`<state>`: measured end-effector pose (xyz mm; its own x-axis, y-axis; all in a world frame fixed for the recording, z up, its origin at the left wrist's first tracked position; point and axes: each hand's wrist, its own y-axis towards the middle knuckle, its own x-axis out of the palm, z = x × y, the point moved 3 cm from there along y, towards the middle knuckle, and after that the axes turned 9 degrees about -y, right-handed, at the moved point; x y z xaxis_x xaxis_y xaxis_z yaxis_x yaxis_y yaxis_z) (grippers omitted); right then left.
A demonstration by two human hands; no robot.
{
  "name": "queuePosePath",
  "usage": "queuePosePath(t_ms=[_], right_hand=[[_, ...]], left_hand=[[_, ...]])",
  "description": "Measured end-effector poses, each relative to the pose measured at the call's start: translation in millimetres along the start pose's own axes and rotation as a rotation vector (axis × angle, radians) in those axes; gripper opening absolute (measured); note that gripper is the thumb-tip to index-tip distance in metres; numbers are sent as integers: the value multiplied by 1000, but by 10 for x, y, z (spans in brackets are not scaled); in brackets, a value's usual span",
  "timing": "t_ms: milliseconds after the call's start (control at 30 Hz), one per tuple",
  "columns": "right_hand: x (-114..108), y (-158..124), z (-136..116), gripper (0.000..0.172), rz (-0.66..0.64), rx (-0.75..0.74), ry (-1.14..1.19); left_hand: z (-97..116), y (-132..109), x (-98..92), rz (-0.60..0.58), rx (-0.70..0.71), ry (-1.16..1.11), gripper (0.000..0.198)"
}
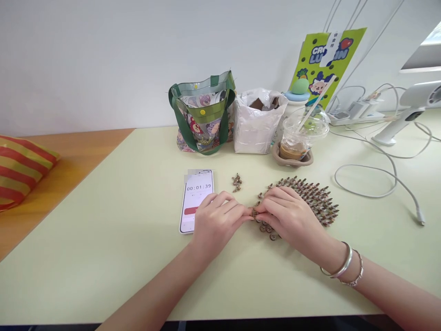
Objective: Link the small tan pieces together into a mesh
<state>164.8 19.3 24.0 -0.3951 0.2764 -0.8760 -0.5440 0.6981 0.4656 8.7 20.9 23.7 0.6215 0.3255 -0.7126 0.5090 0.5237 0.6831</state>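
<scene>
Small wooden buttons [306, 196] lie in a dense curved bank on the counter [103, 243], with a small cluster [236, 182] apart. The left hand [217, 225] and right hand [287, 214] meet, together pinching 1 button [255, 213], beside a phone timer [199, 187] reading 00:01:39.

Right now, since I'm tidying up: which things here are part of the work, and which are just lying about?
Part of the work: left hand, right hand, small brown pieces, timer phone.
Lying about: tote bag, white plastic bag, iced drink cup, striped cushion, white cable.
</scene>
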Motion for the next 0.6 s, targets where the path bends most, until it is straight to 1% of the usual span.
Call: queuePosePath(t_ms=[100, 200, 400, 600], right_hand=[[2, -4, -18, 20, -9, -31, -34], [7, -5, -4, 19, 0, -25, -36], [-22, 12, 80, 12, -8, 52, 103], [-32, 31, 109, 13, -56, 115, 207]], left_hand=[[1, -2, 7, -13, 3, 4, 19], [-1, 0, 2, -4, -17, -7, 18], [-2, 21, -30, 64, -73, -69, 13], [13, 28, -45, 104, -58, -80, 13]])
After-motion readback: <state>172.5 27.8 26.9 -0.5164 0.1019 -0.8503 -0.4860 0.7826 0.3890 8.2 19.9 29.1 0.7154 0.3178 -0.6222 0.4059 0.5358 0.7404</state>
